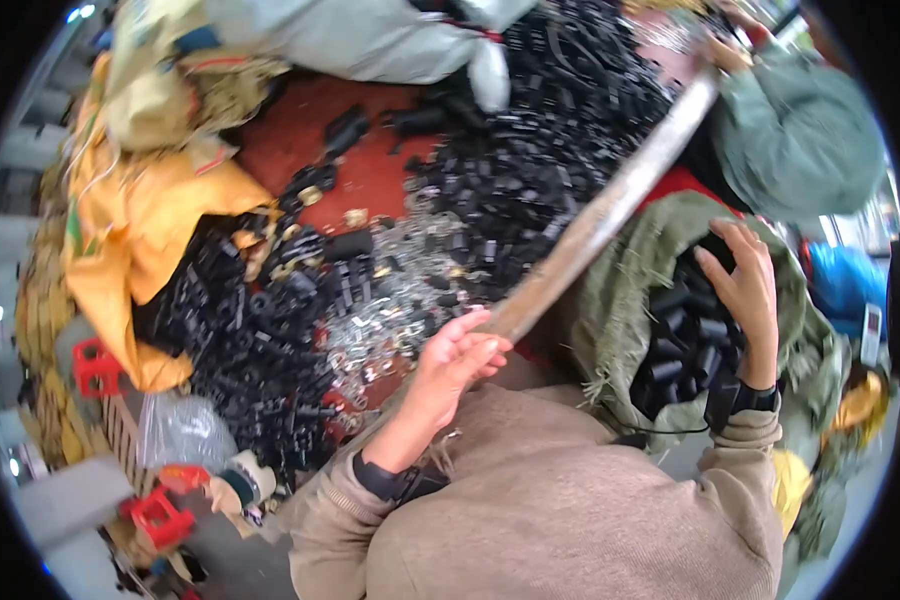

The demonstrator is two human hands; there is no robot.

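My left hand is by the near end of a worn wooden edge board. Its fingers are curled in with the thumb against them, and whatever they may hold is too small or hidden to make out. Off to the right, my right hand is raised over an open green woven sack, thumb and fingers apart and nothing in them. Inside the sack lie several black cylindrical parts. Beyond the board, a big heap of small black parts covers the red work surface.
Clear and silvery small pieces lie among more black parts spilling from a yellow sack. White sacks stand at the back. A co-worker in a green top works at far right. Red stools stand at lower left.
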